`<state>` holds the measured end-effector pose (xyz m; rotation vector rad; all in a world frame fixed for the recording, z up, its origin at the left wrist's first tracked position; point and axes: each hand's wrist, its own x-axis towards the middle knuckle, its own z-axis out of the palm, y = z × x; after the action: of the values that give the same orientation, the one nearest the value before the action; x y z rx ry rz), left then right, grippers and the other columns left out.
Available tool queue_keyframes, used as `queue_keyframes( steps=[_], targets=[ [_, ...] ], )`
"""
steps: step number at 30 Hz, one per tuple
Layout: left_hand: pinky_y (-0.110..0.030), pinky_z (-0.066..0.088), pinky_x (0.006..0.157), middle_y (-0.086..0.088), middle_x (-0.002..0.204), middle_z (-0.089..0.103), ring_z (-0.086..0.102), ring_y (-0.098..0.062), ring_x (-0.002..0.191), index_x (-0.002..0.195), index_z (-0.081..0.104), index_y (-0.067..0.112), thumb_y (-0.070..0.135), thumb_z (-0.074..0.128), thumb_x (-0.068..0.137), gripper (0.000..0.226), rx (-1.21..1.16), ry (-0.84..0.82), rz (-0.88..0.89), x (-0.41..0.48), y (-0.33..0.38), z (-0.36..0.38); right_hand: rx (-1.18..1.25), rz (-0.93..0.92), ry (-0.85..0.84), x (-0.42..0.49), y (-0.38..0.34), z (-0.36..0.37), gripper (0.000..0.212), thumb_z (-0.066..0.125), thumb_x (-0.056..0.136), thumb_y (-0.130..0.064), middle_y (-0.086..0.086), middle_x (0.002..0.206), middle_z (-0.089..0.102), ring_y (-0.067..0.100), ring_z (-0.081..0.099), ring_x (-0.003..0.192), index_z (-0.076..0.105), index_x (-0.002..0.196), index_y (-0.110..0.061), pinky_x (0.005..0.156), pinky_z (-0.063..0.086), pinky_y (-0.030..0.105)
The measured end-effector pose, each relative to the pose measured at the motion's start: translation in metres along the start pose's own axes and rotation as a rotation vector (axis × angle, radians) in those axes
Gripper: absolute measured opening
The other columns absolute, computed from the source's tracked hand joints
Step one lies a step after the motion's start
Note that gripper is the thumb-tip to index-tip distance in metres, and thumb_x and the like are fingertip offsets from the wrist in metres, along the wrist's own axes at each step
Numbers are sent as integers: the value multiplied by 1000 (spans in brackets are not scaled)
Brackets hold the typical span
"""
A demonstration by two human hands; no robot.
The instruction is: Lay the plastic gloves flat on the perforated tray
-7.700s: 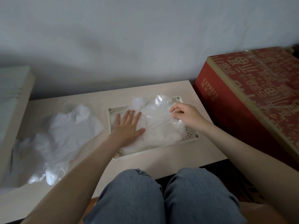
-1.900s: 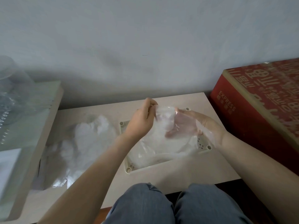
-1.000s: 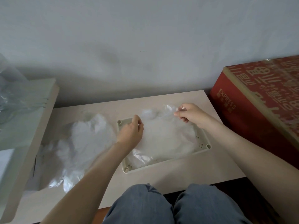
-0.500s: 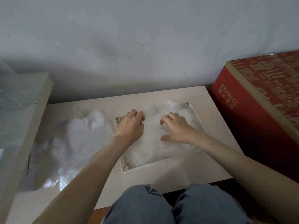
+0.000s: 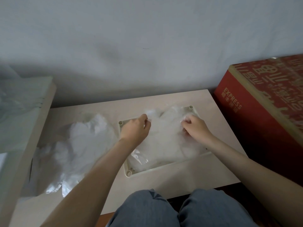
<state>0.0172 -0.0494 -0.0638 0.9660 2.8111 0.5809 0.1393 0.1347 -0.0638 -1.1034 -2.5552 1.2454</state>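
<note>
A cream perforated tray (image 5: 129,172) lies on the pale table, right of centre. Clear plastic gloves (image 5: 165,141) cover most of it in a thin, crinkled layer. My left hand (image 5: 136,130) is over the tray's far left part, its fingers curled and pinching the plastic near the far edge. Over the far right part, my right hand (image 5: 196,128) pinches the same layer with curled fingers. A loose heap of further plastic gloves (image 5: 77,145) lies on the table to the left of the tray.
The pale table (image 5: 183,179) backs onto a grey wall. A red cardboard box (image 5: 262,108) marked EXPRESS stands close on the right. A raised pale board with clear plastic on it (image 5: 24,112) flanks the left side. My knees in blue trousers sit under the near edge.
Half a second ago both hands lay on the gloves in the tray. Now their fingers have curled and pinch the plastic further toward the tray's far edge.
</note>
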Motion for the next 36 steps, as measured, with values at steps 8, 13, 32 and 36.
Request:
queue_keyframes(
  steps=[8,13,32,36],
  targets=[
    [-38,43,60,-16,88,59,56,-36,72,85,65,5,12,81,67,26,219,344,158,7,-3,12,-25,17,-56,-2,2,-2,16,53,93,-20,14,73,64,14,49,34,51,86,-5,33,35,20],
    [-34,44,56,-12,80,56,54,-31,66,94,41,10,19,66,78,31,142,525,194,10,3,11,-77,11,-21,-1,1,2,15,51,92,-21,14,74,64,10,47,30,52,89,-6,31,35,20],
    [-49,31,110,-18,140,50,45,-33,133,126,58,4,43,35,80,64,297,-56,441,-6,-5,46,-458,-806,230,-19,-18,27,45,46,86,-33,11,126,56,24,46,118,58,122,-9,98,27,34],
    [-52,31,110,-17,143,46,41,-32,136,132,53,5,47,34,80,70,314,-75,434,-1,-8,46,-656,-538,-140,-15,1,46,77,9,88,-56,11,159,14,23,6,147,21,152,-14,117,6,39]
  ],
)
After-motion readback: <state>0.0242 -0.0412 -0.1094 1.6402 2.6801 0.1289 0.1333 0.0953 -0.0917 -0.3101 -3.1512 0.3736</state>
